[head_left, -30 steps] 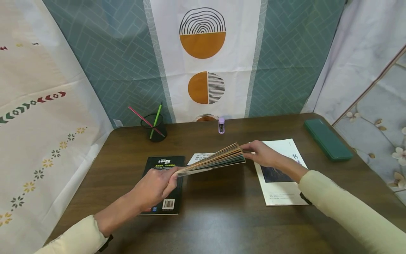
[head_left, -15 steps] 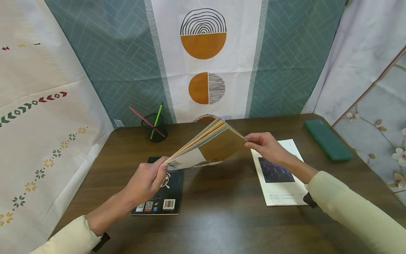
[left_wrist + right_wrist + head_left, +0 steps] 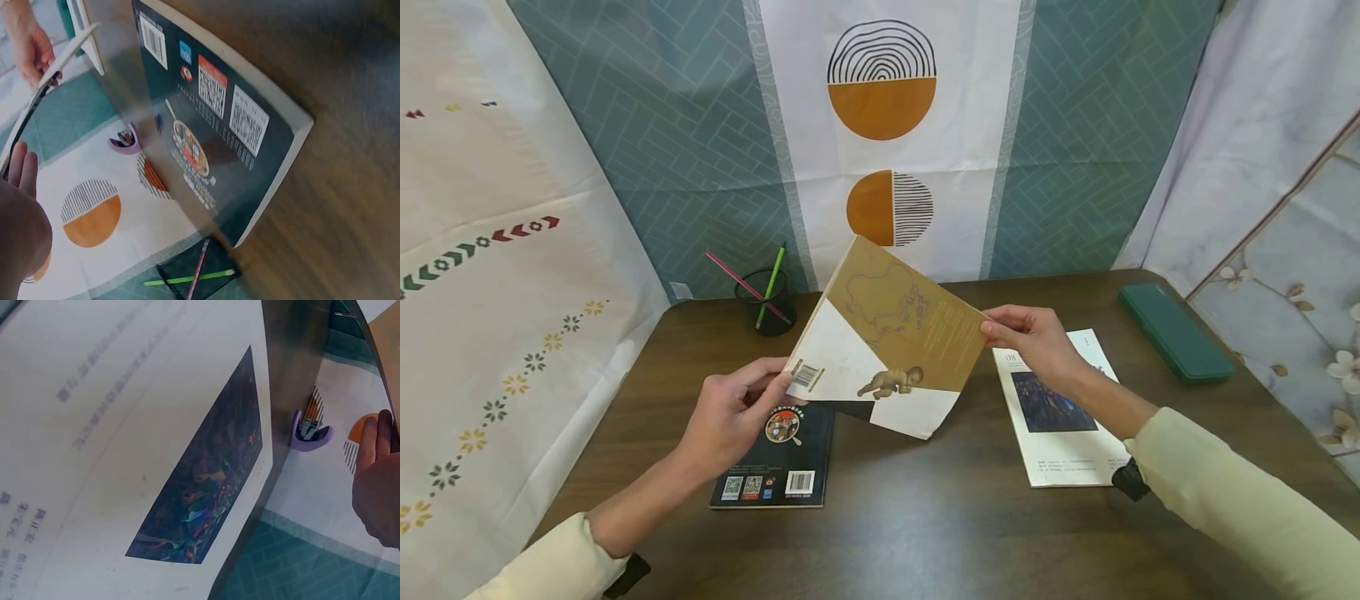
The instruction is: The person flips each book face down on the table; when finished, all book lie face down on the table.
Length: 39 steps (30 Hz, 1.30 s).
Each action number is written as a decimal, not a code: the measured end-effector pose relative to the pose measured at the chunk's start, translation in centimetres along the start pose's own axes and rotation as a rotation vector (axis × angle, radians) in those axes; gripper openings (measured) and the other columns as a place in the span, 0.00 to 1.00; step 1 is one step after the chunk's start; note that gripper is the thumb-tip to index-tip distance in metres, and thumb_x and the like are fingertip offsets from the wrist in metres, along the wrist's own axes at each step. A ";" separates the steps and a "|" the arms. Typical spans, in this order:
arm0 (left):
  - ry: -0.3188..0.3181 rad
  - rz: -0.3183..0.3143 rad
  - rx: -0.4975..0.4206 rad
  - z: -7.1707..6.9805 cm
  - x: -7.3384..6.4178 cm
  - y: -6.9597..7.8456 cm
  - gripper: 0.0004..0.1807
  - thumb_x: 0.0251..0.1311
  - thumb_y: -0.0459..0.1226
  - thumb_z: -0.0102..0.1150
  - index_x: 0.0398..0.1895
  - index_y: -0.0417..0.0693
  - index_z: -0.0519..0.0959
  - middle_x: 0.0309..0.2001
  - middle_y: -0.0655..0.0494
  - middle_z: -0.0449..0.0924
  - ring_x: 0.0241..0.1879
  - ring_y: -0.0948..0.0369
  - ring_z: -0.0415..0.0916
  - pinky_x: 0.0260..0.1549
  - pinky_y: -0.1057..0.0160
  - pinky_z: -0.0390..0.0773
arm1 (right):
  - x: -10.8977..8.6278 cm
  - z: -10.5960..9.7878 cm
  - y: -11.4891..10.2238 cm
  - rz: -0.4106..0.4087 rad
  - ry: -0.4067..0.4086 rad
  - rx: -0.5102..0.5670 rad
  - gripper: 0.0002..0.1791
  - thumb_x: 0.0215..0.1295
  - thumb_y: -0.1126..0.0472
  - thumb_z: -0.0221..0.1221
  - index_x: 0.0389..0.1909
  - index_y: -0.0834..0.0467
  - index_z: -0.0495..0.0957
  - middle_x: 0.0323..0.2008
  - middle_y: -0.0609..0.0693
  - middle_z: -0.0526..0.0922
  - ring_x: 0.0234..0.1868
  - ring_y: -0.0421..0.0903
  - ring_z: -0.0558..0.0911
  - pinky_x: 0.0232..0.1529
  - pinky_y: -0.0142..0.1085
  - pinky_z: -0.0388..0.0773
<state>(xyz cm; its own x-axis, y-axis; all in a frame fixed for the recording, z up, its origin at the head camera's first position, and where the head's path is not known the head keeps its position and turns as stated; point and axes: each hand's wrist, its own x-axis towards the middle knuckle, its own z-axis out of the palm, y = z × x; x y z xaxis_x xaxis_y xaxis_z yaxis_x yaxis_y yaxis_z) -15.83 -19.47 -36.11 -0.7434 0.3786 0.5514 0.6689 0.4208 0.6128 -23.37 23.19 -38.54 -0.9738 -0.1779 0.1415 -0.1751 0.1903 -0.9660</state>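
Both hands hold up a book [image 3: 880, 333] above the desk, its tan and white cover with a small baby figure and barcode facing me. My left hand [image 3: 737, 408] pinches its lower left corner, thumb on the cover. At the right corner, my right hand [image 3: 1030, 337] pinches it between thumb and fingers. Below the left hand lies a dark book [image 3: 778, 467] with QR codes, partly covered in the head view and large in the left wrist view. A white book [image 3: 1060, 442] with a dark picture lies under the right forearm, filling much of the right wrist view.
A black mesh pen cup [image 3: 767, 308] with a pink and a green pencil stands at the back left. A green case [image 3: 1176, 329] lies at the right edge. Behind the held book, a small purple thing [image 3: 127, 142] shows in the left wrist view. Fabric hangs behind the desk [image 3: 917, 525].
The book has turned from nearly edge-on, pages showing, to its cover facing me, its upper corner rising. The left hand has moved left and slightly down; the right hand has shifted slightly right and up.
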 end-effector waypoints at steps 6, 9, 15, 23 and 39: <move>0.003 -0.165 -0.109 0.0 -0.2 -0.1 0.12 0.66 0.24 0.68 0.51 0.37 0.88 0.40 0.48 0.92 0.31 0.57 0.90 0.34 0.62 0.88 | 0.0 0.1 -0.8 0.005 0.036 0.050 0.20 0.77 0.64 0.64 0.62 0.71 0.80 0.42 0.44 0.91 0.43 0.43 0.91 0.53 0.44 0.86; -0.002 -0.247 -0.146 -0.1 -0.4 0.0 0.11 0.66 0.26 0.70 0.51 0.37 0.88 0.40 0.48 0.91 0.29 0.58 0.89 0.33 0.58 0.89 | 0.2 0.1 -1.3 0.009 0.055 0.083 0.21 0.76 0.63 0.65 0.63 0.72 0.79 0.41 0.44 0.91 0.42 0.43 0.91 0.51 0.43 0.86; -0.025 -0.380 -0.238 0.3 -0.7 -0.2 0.14 0.66 0.28 0.71 0.53 0.34 0.86 0.45 0.42 0.90 0.33 0.56 0.90 0.37 0.60 0.89 | 1.0 0.3 -1.9 0.003 0.107 0.090 0.22 0.74 0.62 0.67 0.61 0.72 0.80 0.39 0.43 0.91 0.39 0.43 0.91 0.49 0.43 0.87; -0.100 -0.582 -0.350 1.5 -1.7 -0.2 0.14 0.70 0.33 0.69 0.54 0.33 0.87 0.50 0.38 0.88 0.41 0.37 0.87 0.41 0.58 0.89 | 2.2 1.0 -2.7 0.025 0.186 0.033 0.21 0.72 0.59 0.70 0.59 0.68 0.84 0.38 0.43 0.90 0.38 0.41 0.91 0.45 0.36 0.87; -0.330 -0.712 -0.508 5.1 -3.5 1.1 0.14 0.76 0.34 0.61 0.51 0.27 0.82 0.39 0.41 0.90 0.38 0.49 0.89 0.40 0.57 0.89 | 4.5 3.0 -2.5 0.048 0.183 -0.056 0.17 0.70 0.62 0.70 0.55 0.68 0.87 0.46 0.57 0.91 0.38 0.40 0.87 0.39 0.29 0.85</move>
<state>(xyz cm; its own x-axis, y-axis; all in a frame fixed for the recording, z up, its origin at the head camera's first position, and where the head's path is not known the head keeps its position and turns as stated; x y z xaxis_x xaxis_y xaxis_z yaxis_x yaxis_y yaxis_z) -12.45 -16.12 -40.25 -0.8884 0.4178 -0.1905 -0.0826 0.2627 0.9613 -26.91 19.04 -36.10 -0.9905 0.0105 0.1371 -0.1302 0.2486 -0.9598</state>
